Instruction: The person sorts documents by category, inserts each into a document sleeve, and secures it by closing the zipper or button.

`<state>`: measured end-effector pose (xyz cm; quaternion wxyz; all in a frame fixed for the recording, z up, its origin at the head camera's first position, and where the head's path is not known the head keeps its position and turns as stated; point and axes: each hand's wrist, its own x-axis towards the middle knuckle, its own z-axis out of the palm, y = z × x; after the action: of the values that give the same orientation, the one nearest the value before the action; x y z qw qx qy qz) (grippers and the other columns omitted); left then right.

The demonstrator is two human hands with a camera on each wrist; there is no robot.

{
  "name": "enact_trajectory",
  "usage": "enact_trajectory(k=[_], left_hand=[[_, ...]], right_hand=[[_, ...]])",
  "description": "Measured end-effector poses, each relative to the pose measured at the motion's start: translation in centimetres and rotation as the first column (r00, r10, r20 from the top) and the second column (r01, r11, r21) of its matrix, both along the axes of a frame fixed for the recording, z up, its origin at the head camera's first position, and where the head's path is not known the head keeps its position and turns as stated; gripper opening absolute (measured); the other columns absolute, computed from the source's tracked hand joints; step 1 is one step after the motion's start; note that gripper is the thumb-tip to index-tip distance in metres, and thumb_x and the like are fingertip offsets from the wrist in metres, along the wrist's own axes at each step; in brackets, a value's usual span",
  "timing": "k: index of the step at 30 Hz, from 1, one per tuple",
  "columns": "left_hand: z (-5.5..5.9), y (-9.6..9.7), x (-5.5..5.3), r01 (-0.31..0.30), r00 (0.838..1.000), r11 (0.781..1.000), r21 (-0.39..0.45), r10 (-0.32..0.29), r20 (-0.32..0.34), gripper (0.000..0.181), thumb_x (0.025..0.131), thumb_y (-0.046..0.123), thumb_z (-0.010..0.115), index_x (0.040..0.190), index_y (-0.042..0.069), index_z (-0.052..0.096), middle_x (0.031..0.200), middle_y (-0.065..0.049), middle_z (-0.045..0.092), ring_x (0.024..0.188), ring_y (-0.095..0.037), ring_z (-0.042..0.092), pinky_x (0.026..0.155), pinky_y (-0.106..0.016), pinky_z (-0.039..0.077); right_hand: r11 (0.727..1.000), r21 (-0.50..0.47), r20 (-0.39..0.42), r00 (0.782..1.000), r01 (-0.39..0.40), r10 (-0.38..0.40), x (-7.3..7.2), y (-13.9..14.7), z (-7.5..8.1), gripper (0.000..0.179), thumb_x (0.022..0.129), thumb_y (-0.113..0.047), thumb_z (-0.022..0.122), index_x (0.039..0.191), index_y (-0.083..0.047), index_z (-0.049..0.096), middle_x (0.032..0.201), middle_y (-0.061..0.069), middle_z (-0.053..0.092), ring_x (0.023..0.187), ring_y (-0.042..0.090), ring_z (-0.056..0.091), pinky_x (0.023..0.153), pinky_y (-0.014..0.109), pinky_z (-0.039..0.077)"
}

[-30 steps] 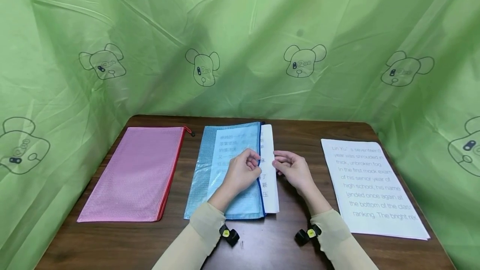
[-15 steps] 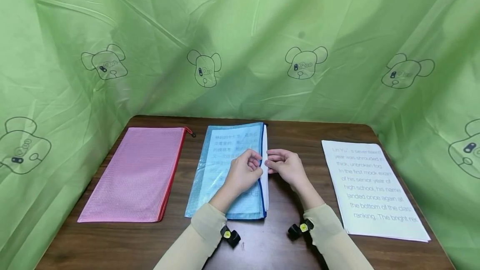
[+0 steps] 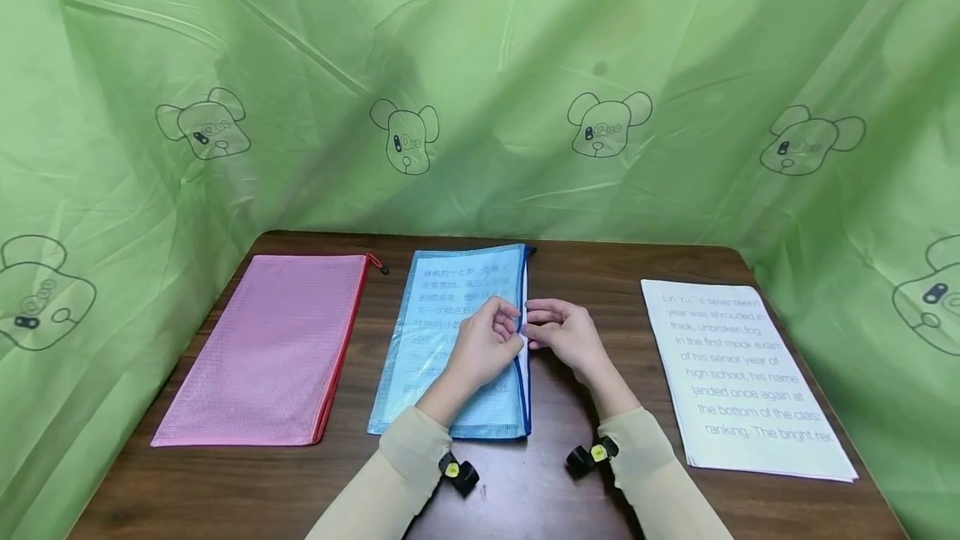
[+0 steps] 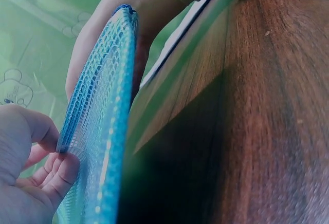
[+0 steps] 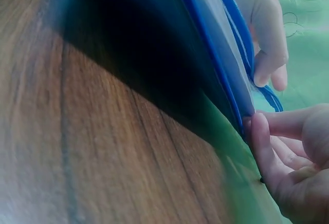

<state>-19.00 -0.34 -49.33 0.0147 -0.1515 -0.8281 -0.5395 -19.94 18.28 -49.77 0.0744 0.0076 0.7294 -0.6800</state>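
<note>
A blue mesh zipper pouch (image 3: 420,357) lies in the middle of the table with its dark blue zipper side facing right. Printed paper (image 5: 241,64) sits inside, its text showing through the mesh and its white edge at the mouth. My left hand (image 3: 483,344) pinches the upper zipper edge between thumb and fingers, as the left wrist view confirms at the mesh (image 4: 97,100). My right hand (image 3: 566,336) is at the mouth from the right; in the right wrist view its thumb and forefinger pinch the paper's edge beside the lower zipper strip.
A pink mesh zipper pouch (image 3: 262,348) with a red zipper lies at left. At right is a stack of white sheets (image 3: 742,373) printed in English. A green curtain (image 3: 495,65) stands round the far sides of the brown wooden table (image 3: 480,494).
My right hand has moved left, and the paper has slid left into the blue pouch until only a thin white edge shows. My left hand has stayed at the zipper edge.
</note>
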Motion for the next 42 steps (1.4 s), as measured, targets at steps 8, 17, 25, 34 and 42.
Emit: enact_trajectory(k=[8,17,25,34,42], left_hand=[[0.3,-0.1,0.2,0.013,1.000,0.999,0.030,-0.014,0.008,0.031,0.088,-0.003,0.078,0.115,0.009,0.067,0.091,-0.001,0.068,0.078,-0.009,0.064,0.071,-0.023,0.057],[0.2,-0.1,0.2,0.003,1.000,0.999,0.044,-0.003,0.003,0.031,0.088,-0.003,0.077,0.114,0.008,0.067,0.092,-0.003,0.070,0.079,-0.011,0.065,0.073,-0.024,0.058],[0.2,-0.2,0.2,-0.021,1.000,0.999,0.038,0.021,0.010,0.031,0.085,-0.004,0.075,0.113,0.009,0.067,0.091,-0.002,0.070,0.078,-0.010,0.066,0.073,-0.024,0.059],[0.0,-0.1,0.1,-0.038,0.999,0.999,0.000,0.038,0.022,0.031,0.084,-0.003,0.077,0.111,0.008,0.068,0.089,-0.003,0.071,0.076,-0.008,0.065,0.071,-0.024,0.057],[-0.1,0.1,0.3,-0.023,0.997,0.999,-0.044,0.026,0.075,0.034,0.083,-0.005,0.078,0.113,0.007,0.068,0.088,0.001,0.068,0.074,-0.008,0.065,0.071,-0.026,0.057]], right_hand=[[1.000,-0.015,-0.008,1.000,-0.023,0.023,0.1,-0.6,-0.2,0.047,0.094,0.014,0.073,0.140,0.014,0.062,0.114,0.026,0.076,0.085,0.013,0.077,0.075,0.032,0.066],[0.999,0.030,-0.027,0.999,-0.017,0.018,-0.1,-0.8,-0.7,0.046,0.094,0.012,0.074,0.139,0.013,0.064,0.116,0.026,0.076,0.086,0.015,0.077,0.075,0.030,0.065],[0.999,0.015,-0.042,0.998,-0.050,0.050,-0.2,-0.4,-0.5,0.043,0.095,0.010,0.076,0.137,0.013,0.066,0.118,0.028,0.076,0.087,0.014,0.078,0.075,0.031,0.065],[0.997,0.075,-0.044,0.999,-0.024,0.027,-0.4,1.5,-0.2,0.038,0.100,-0.001,0.077,0.136,0.010,0.068,0.118,0.028,0.077,0.088,0.018,0.079,0.076,0.030,0.064],[0.994,0.113,-0.056,0.998,0.008,-0.002,-0.6,3.4,-0.1,0.038,0.107,-0.010,0.071,0.138,0.012,0.066,0.121,0.031,0.075,0.090,0.029,0.079,0.077,0.031,0.065]])
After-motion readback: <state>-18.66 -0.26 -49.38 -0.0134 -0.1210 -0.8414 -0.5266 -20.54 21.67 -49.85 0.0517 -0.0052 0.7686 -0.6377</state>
